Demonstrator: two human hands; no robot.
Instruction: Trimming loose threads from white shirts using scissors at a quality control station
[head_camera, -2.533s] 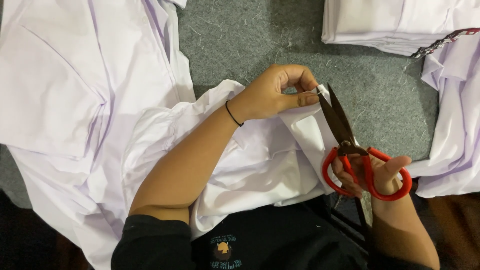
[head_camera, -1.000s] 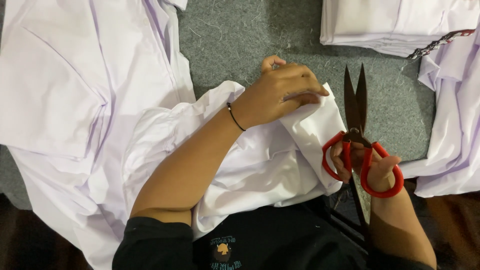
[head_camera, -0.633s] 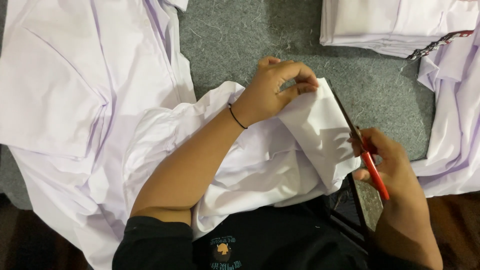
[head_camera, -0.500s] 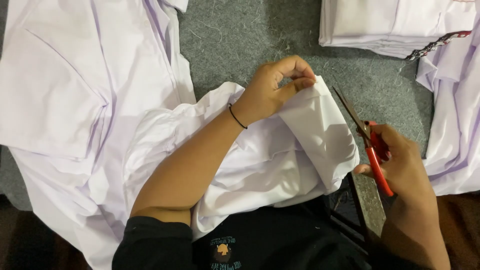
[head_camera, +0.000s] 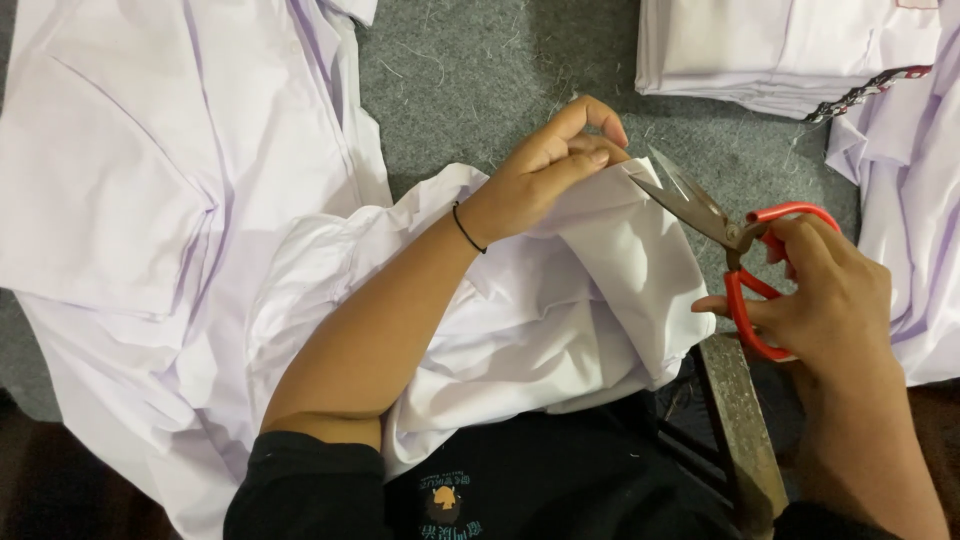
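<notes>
Grey carpet — left hand (head_camera: 545, 180) pinches white shirt (head_camera: 560, 300), scissors (head_camera: 735, 245) touching.

Your right hand (head_camera: 825, 300) has swung the red-handled scissors (head_camera: 735, 240) back toward the white sleeve (head_camera: 610, 270). A moment ago the blades stood upright and clear of the cloth, then lay tilted off to its right; now they point left, slightly parted, with the tips at the sleeve's pinched corner. Your left hand (head_camera: 545, 170) has shifted its grip, fingertips bunched tighter on that corner, lifting it to the blades.
</notes>
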